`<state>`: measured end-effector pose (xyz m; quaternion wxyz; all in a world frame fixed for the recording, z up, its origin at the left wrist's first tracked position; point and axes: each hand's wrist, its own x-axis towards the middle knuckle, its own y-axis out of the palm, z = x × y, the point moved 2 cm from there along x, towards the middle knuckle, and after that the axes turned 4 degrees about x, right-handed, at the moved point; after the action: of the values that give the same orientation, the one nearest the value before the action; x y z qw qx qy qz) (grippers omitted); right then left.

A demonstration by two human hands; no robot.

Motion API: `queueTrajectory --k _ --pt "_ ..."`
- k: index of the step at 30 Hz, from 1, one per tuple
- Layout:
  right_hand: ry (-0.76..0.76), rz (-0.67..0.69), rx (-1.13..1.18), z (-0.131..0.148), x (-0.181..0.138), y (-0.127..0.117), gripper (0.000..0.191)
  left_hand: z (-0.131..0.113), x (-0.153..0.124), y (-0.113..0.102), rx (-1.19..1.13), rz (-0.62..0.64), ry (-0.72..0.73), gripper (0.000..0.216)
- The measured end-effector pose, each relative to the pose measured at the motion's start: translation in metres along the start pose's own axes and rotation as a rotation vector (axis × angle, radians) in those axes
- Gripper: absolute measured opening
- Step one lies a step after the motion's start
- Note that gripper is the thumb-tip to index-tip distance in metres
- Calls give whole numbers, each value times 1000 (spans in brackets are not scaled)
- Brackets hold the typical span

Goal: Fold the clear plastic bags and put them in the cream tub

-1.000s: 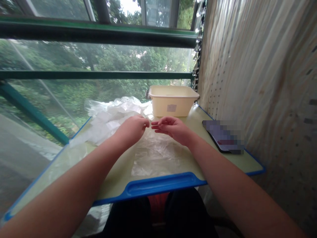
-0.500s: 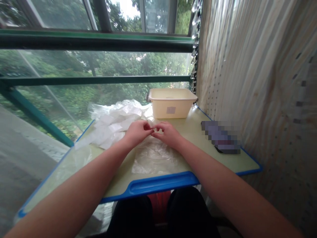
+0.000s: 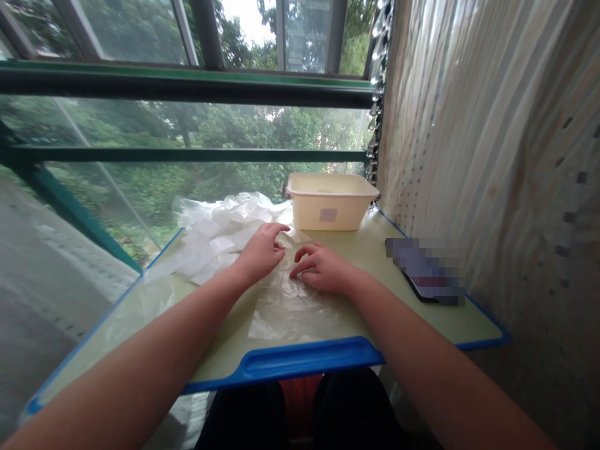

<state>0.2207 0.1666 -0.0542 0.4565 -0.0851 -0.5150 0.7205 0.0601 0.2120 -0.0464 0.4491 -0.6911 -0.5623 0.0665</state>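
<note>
A clear, wrinkled plastic bag (image 3: pixel 293 315) lies flat on the small table (image 3: pixel 225 353) in front of me. My left hand (image 3: pixel 263 251) is at the bag's far left edge, index finger stretched out and thumb apart from it; nothing shows between them. Over the far part of the bag is my right hand (image 3: pixel 321 267), its fingers spread and bent, the tips at or just above the plastic. Beyond my left hand spreads a loose heap of white, thin plastic bags (image 3: pixel 210 240).
A cream plastic tub (image 3: pixel 332 209) with a small label stands at the back of the table. A phone-like dark object (image 3: pixel 424 275), partly blurred out, lies at the right. A blue raised rim (image 3: pixel 312 361) edges the table. Curtain (image 3: pixel 450 137) hangs at the right, green railing (image 3: pixel 187 87) behind.
My hands were together with fingertips meeting over the bag's far end. They have moved apart, and the right hand has come nearer to me with its fingers spread. The view has shifted slightly.
</note>
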Motion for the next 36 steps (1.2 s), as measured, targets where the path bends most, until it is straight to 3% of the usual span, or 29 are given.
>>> queueTrajectory --k 5,9,13,17,22,24,27,32,34,36 --pt "50 83 24 4 -1 -3 23 -2 0 -2 -228 50 -207 72" --pt "38 85 42 5 0 -4 21 -1 -1 -4 -438 100 -380 78" --pt "29 83 64 6 0 -4 23 -1 -2 -5 -496 166 -448 80" --pt "86 71 47 5 -2 -4 17 -2 -1 -5 -469 223 -409 68" --pt "146 109 70 2 -3 -4 16 -4 1 -12 -315 283 -211 34" --pt "161 124 84 1 -4 -4 17 -8 1 -18 -158 351 -84 19" --pt "179 136 91 -1 -4 -3 18 -16 -2 -28 -13 512 34 16" --pt "185 146 99 -3 -4 -2 18 -23 -9 -37 -42 757 -57 22" --pt "187 155 107 -3 -4 -3 20 -21 -8 -38 -144 775 -128 27" --pt "191 164 112 -4 -4 -3 22 -15 -5 -38 -189 712 -170 33"
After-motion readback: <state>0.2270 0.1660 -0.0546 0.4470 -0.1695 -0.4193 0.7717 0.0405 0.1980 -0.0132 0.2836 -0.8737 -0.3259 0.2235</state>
